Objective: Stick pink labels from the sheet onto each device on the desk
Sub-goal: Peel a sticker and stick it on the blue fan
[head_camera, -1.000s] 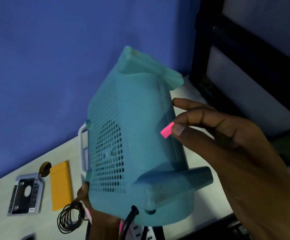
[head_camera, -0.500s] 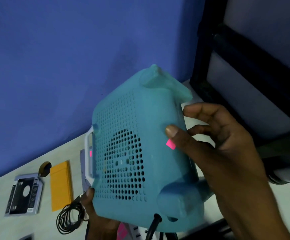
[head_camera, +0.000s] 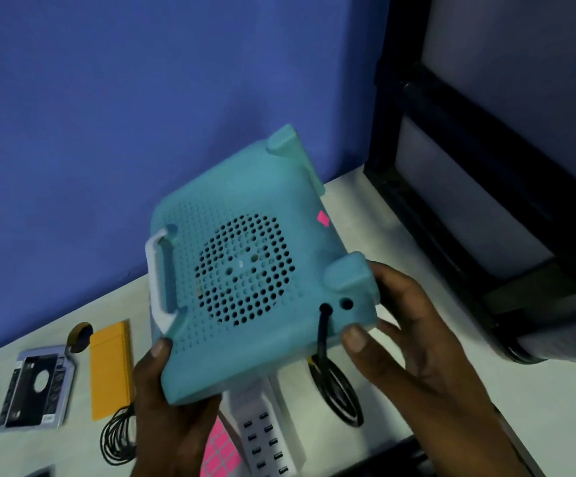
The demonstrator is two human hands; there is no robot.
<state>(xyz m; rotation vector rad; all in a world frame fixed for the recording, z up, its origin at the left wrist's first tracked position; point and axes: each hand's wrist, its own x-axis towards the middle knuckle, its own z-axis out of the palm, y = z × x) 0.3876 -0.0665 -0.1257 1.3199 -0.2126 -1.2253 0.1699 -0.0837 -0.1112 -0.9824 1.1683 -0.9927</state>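
Note:
I hold a teal perforated fan heater (head_camera: 245,270) tilted above the desk, grille side up. A small pink label (head_camera: 323,218) is stuck on its upper right side. My left hand (head_camera: 162,404) grips its lower left corner from beneath. My right hand (head_camera: 414,342) grips its lower right corner by the foot, thumb near the black cord (head_camera: 321,335). Below the heater the pink label sheet (head_camera: 218,449) lies on the desk, partly hidden by my left hand.
On the white desk (head_camera: 400,256) lie a white multi-port USB charger (head_camera: 266,438), an orange flat device (head_camera: 111,370), a silver drive caddy (head_camera: 35,387), a coiled black cable (head_camera: 118,438) and a tape roll (head_camera: 79,337). A black-framed cabinet (head_camera: 452,173) stands right; blue wall behind.
My right hand left the label stuck on the heater and moved down to grip its lower right corner. The heater tipped flatter, grille toward me.

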